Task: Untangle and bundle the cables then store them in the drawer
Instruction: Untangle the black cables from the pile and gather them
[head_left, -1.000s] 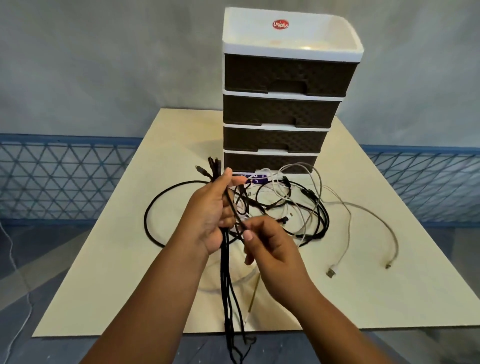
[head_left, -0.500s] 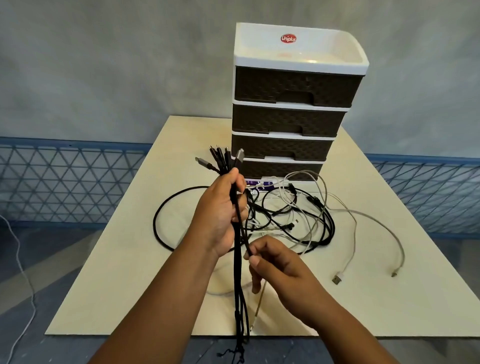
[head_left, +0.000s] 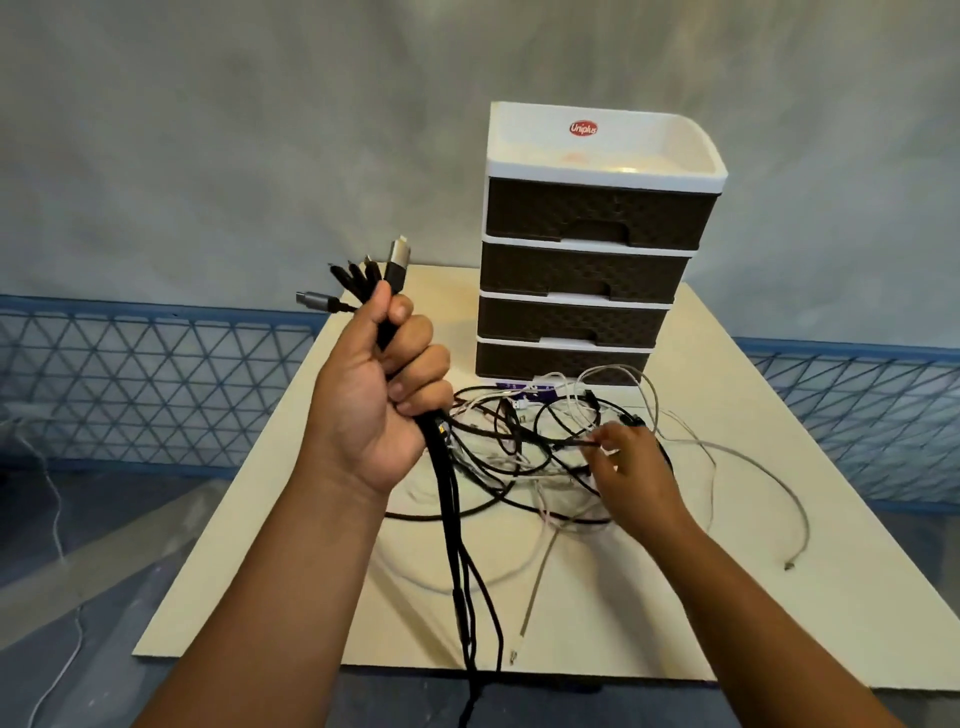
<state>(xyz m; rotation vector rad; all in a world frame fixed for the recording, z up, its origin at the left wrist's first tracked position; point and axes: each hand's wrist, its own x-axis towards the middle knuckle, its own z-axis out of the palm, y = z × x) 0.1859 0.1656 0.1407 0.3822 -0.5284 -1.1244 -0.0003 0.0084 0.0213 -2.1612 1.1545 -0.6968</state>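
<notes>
Left hand (head_left: 376, 395) grips your black cable bunch (head_left: 453, 525), plugs up; right hand (head_left: 631, 467) pinches a black strand in the tangle (head_left: 530, 447) before the drawer unit (head_left: 592, 260) (all shut). Yanking likely tightens knots. Cream desk (head_left: 779, 597), grey wall, blue lattice fence

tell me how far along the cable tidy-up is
Done: several black cables are gathered, their plug ends up, in the left hand. In hand: the right hand pinches a black cable in the tangled pile on the table. Left: untangling the pile, bundling, storing; all drawers are closed.
</notes>
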